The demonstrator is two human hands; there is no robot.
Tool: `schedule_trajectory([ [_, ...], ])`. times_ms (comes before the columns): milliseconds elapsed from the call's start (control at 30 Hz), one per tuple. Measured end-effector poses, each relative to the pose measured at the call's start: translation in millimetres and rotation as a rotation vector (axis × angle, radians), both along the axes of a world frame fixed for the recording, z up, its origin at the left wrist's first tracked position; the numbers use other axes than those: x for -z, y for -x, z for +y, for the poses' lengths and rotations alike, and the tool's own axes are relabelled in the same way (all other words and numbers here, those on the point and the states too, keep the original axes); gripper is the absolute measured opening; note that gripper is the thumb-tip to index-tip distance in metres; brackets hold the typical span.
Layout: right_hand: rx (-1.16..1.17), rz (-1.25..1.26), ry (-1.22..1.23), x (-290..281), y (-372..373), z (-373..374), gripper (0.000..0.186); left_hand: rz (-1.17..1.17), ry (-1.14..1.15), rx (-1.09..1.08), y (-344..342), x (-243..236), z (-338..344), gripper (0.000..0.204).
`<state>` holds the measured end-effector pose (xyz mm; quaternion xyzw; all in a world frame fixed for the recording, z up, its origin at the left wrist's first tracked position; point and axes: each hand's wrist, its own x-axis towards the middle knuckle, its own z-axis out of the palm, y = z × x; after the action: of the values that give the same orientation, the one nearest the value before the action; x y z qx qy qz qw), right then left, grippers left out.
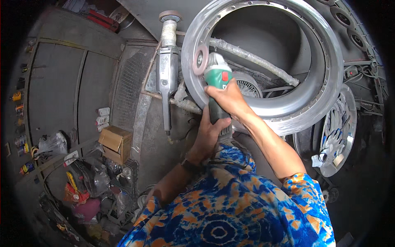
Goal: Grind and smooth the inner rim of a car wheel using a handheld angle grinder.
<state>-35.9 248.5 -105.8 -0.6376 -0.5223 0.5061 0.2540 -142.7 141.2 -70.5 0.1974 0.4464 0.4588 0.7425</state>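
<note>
A green and black angle grinder (216, 77) with a silver head is in both my hands. My right hand (230, 98) is closed round its body just behind the red button. Lower down, my left hand (209, 133) grips the dark rear part. The pinkish disc (200, 59) on the grinder's head is over the left side of a large bare metal wheel rim (335, 61); whether it touches the metal I cannot tell. Small holes run round the rim's inner flange.
A long grey power tool (163, 70) with a round wheel at its top stands left of the rim. Below right is a metal dish (349, 119) holding gloves (330, 144). A cardboard box (116, 144) and bagged clutter lie at lower left. Discs (342, 18) hang at upper right.
</note>
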Motion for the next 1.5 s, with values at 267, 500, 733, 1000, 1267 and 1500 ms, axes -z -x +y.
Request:
schedule_trajectory([
  [267,0.163,0.403,-0.005,-62,17,37,0.034,0.261,-0.407,0.126,36,-5,62,0.069],
  [500,0.021,0.146,0.014,-22,9,8,0.030,0.172,-0.197,0.059,12,27,10,0.068],
  [733,-0.200,-0.271,0.081,0,-25,-22,0.080,-0.215,-0.006,-0.001,-36,52,-37,0.061],
  [1000,-0.410,-0.530,0.222,-11,-56,-49,0.089,-0.504,0.158,0.218,-66,76,-64,0.071],
  [1267,-0.340,-0.385,0.126,2,-50,-30,0.094,-0.242,-0.038,0.155,-44,56,-40,0.075],
  [1500,-0.019,0.186,0.101,-27,4,2,0.042,0.323,-0.222,0.191,21,33,10,0.065],
])
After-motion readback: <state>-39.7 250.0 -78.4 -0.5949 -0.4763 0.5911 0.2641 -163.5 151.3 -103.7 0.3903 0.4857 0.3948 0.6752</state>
